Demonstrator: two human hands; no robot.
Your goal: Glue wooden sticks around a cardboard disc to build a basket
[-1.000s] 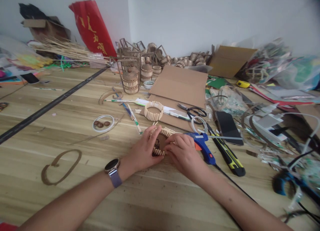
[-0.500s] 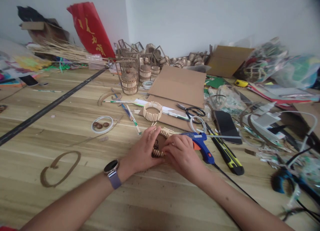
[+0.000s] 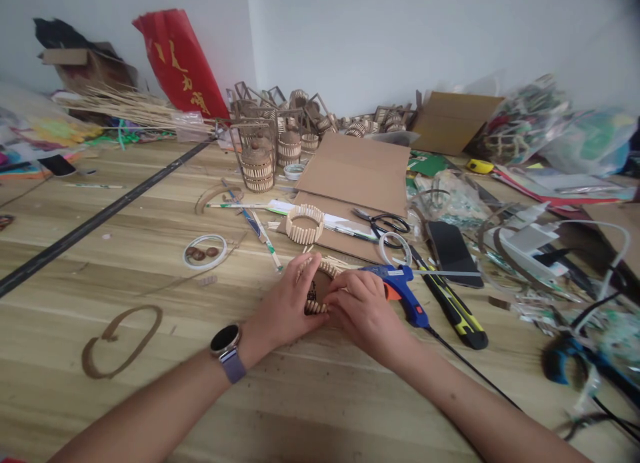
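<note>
A round ring of short wooden sticks [image 3: 316, 307] with a brown cardboard base, dark print on it, lies between my hands. Thumb and fingers of my left hand [image 3: 283, 301] close round its left side. The fingers of my right hand [image 3: 361, 306] are pinched together at its right edge, hiding that part. A blue glue gun [image 3: 407, 295] lies just right of my right hand. Beyond the hands stands a second stick ring [image 3: 305, 225]. Loose sticks [image 3: 336, 263] lie behind the held ring.
Cardboard sheets [image 3: 355, 173], black scissors [image 3: 387, 221], a yellow-black cutter [image 3: 457, 309] and a phone [image 3: 454, 253] lie beyond and to the right. Small wooden buckets [image 3: 257, 168] stand at the back. Left are a white ring [image 3: 205, 236] with brown beads and a curled brown strip [image 3: 95, 366].
The view has shifted very slightly. The printed base in the held ring appears slightly turned or shifted; both hands keep nearly the same place and grip.
</note>
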